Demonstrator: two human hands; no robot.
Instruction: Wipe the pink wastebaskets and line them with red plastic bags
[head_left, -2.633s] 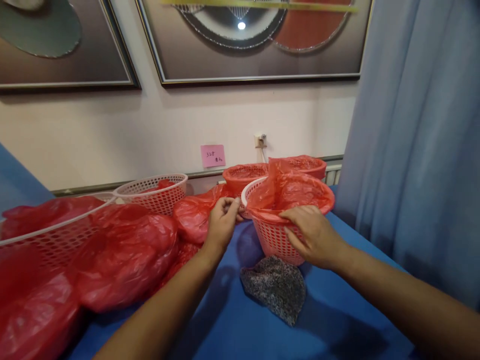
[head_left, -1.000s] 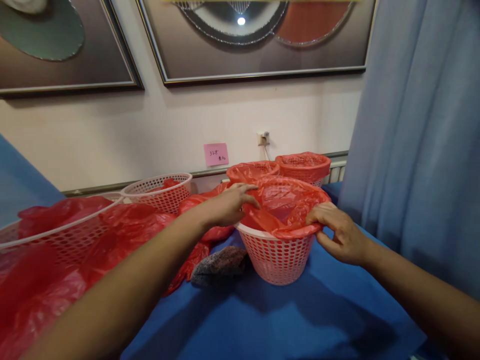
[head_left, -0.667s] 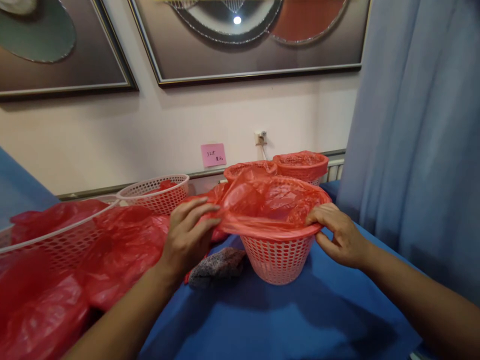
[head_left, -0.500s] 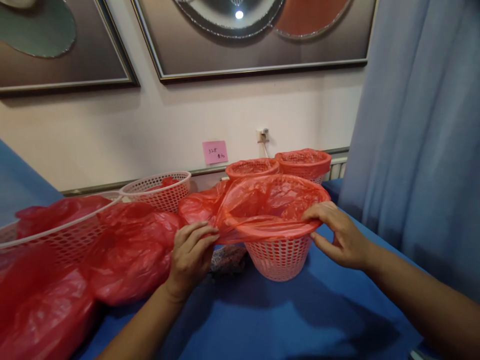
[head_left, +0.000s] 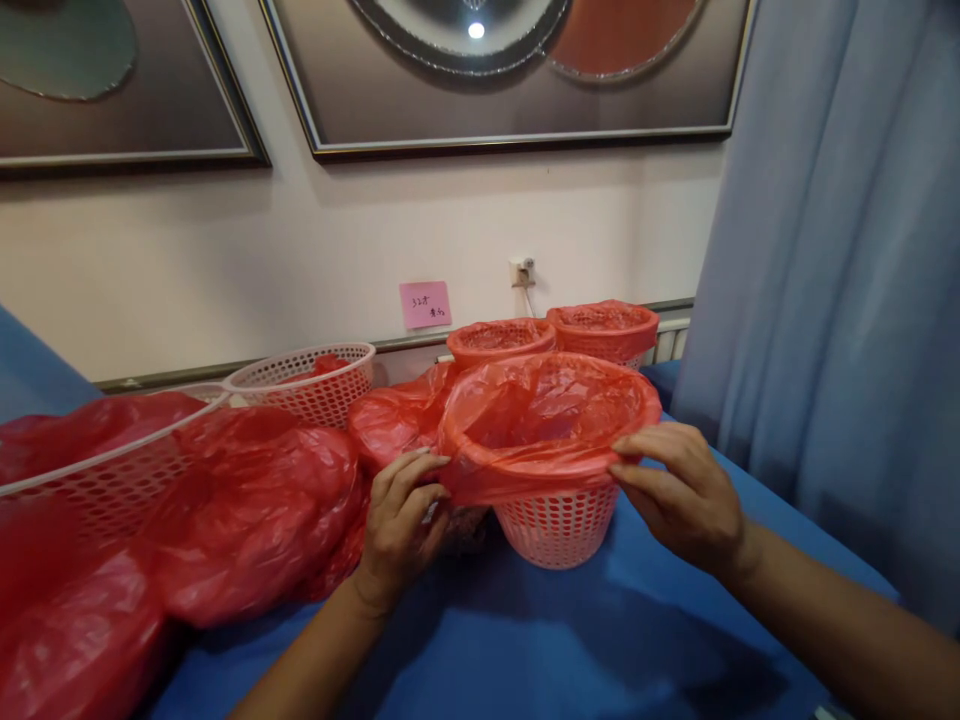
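A pale perforated plastic basket (head_left: 556, 528) stands upright on the blue-covered table, lined with a thin red plastic bag (head_left: 517, 470) folded over its rim. My left hand (head_left: 405, 520) is at the near left side of the rim, its fingers closed on the bag's edge. At the near right of the rim, my right hand (head_left: 679, 490) pinches the bag between thumb and fingers. Behind my left hand, a dark patterned item on the table is mostly hidden.
Two more red-lined baskets, one (head_left: 501, 338) and another (head_left: 604, 320), stand behind. To the left are a pale basket (head_left: 315, 395), a larger basket (head_left: 112, 490) and heaped red bags (head_left: 255, 510). A blue curtain (head_left: 825, 250) hangs at the right; a pink note (head_left: 425, 304) is on the wall.
The bag's front edge now hangs lower over the rim, below where it stretched across the opening. My left hand has shifted slightly right and down; my right hand's fingers have come down at the rim.
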